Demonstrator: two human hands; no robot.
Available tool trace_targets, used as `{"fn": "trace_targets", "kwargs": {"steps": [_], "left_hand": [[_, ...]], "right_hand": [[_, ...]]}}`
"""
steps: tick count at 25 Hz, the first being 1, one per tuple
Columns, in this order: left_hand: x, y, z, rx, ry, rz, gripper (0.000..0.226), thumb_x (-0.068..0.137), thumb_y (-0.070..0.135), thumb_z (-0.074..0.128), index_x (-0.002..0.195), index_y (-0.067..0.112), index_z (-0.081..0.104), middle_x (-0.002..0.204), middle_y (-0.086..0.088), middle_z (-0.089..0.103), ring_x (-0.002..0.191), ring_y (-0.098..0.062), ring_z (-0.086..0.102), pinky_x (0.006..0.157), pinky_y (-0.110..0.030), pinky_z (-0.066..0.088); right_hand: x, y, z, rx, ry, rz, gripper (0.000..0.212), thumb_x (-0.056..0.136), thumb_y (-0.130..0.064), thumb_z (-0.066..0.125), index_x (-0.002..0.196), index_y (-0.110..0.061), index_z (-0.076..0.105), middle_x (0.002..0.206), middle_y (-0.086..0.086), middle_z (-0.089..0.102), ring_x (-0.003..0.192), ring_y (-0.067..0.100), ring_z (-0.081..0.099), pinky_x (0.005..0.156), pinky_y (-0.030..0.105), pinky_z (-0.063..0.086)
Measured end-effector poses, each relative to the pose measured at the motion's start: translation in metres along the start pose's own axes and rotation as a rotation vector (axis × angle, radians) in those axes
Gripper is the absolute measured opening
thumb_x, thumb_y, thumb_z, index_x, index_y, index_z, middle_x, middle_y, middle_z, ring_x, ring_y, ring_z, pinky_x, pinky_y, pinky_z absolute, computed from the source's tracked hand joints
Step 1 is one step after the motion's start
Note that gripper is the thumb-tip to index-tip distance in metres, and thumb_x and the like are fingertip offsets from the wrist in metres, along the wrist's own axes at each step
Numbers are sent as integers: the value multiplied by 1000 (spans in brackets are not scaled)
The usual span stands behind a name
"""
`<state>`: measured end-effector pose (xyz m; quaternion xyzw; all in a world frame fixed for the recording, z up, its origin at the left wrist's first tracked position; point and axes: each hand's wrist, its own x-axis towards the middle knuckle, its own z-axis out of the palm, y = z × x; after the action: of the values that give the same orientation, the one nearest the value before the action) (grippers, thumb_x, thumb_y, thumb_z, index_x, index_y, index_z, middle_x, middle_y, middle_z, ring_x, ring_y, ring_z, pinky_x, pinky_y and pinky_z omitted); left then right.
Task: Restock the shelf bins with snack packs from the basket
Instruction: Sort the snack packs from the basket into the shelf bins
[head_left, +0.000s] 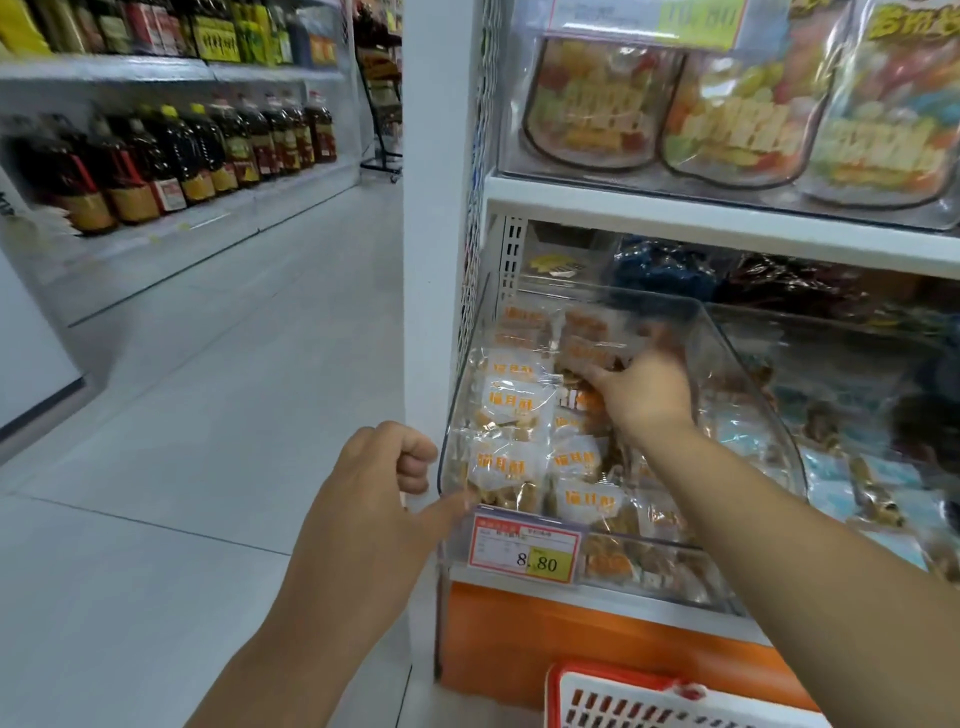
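Note:
A clear plastic shelf bin (748, 395) on the lower shelf holds several white-and-orange snack packs (511, 402). My right hand (647, 392) reaches into the bin from the front and grips a snack pack (587, 351) near the back of the pile; its fingers are blurred. My left hand (374, 488) is outside the bin's front-left corner with its fingers curled and holds nothing; its thumb tip touches the bin's lower front edge. The red-rimmed white basket (597, 675) shows at the bottom edge, below the shelf; its contents are out of view.
A price tag (524, 551) reading 8.80 hangs on the bin's front. Neighbouring bins (857, 467) to the right hold other packs. Candy bags (737, 119) fill the shelf above. An open aisle floor (218, 415) runs left, past shelves of oil bottles (171, 156).

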<state>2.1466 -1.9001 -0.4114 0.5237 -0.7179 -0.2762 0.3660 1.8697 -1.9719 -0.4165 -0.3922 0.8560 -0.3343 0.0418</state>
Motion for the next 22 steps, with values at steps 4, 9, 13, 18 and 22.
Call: {"fn": "trace_targets", "kwargs": {"steps": [4, 9, 13, 18, 22], "left_hand": [[0, 0, 2, -16, 8, -7, 34, 73, 32, 82, 90, 34, 52, 93, 14, 55, 82, -2, 59, 67, -16, 47], [-6, 4, 5, -5, 77, 22, 33, 74, 26, 82, 94, 31, 57, 99, 13, 53, 84, -2, 58, 74, -24, 51], [-33, 30, 14, 7, 285, 223, 28, 79, 16, 76, 102, 21, 61, 103, 7, 47, 84, -11, 55, 77, -24, 45], [-106, 55, 88, 69, -260, 348, 21, 87, 26, 67, 106, 30, 58, 108, 16, 44, 87, 1, 53, 74, -12, 45], [-164, 24, 163, 285, -797, 249, 35, 91, 22, 62, 125, 30, 55, 127, 13, 45, 110, -9, 52, 92, -24, 50]], "right_hand": [[-9, -3, -4, -45, -117, -144, 50, 84, -32, 72, 128, -23, 50, 123, 12, 53, 100, 30, 60, 87, 33, 50], [-56, -10, -49, 118, -88, -273, 48, 95, -23, 60, 140, -25, 44, 126, -3, 47, 111, 14, 50, 99, 26, 40], [-158, 30, -101, 422, 144, -507, 40, 97, -9, 51, 131, -30, 47, 117, -15, 45, 108, -2, 48, 92, 7, 38], [-255, 173, -81, 305, 58, -187, 45, 96, -4, 50, 138, -19, 42, 118, -8, 42, 108, 9, 50, 89, 24, 48], [-303, 284, -52, 36, -473, 265, 51, 95, -10, 51, 143, -22, 37, 139, 1, 41, 124, 21, 47, 99, 36, 47]]}}
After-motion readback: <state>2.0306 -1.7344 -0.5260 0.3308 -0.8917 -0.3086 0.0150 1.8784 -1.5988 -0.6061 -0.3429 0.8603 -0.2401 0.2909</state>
